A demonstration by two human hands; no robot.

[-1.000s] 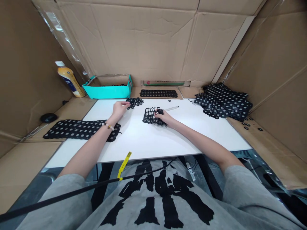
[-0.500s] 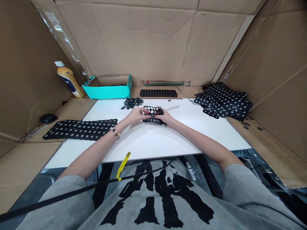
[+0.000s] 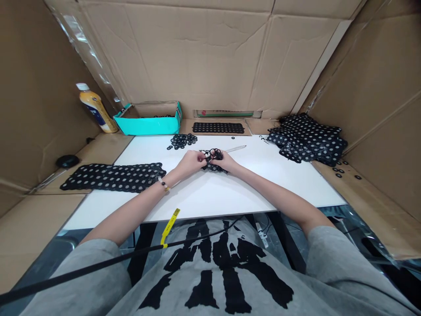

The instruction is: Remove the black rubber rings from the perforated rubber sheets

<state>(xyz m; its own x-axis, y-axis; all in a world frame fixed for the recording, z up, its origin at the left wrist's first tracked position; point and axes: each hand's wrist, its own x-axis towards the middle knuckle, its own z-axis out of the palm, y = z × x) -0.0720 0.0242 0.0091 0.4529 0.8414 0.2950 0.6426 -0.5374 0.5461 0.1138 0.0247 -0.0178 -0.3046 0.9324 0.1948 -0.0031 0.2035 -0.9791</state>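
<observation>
A small black mesh of linked rings (image 3: 215, 167) is bunched up over the middle of the white table. My left hand (image 3: 191, 161) pinches its left side, fingers closed. On the right side, my right hand (image 3: 228, 162) grips the mesh, thumb and fingers pressed together. Loops of the mesh stand up between the two hands. Just behind them lies a pile of loose black rings (image 3: 180, 140) to the left, and a thin pale pen-like tool (image 3: 237, 148) to the right. Which single ring each fingertip touches is too small to tell.
A long black mesh (image 3: 112, 177) lies at the left, partly under my left forearm. Stacked meshes (image 3: 309, 137) are at the back right. Behind the table are a turquoise box (image 3: 148, 125), a bottle (image 3: 98, 109), another mesh strip (image 3: 219, 127) and the white table's edge (image 3: 210, 216).
My left hand has moved right, closer to my right hand, and its fingers have closed. The mesh between my hands is more bunched. My right hand has hardly moved.
</observation>
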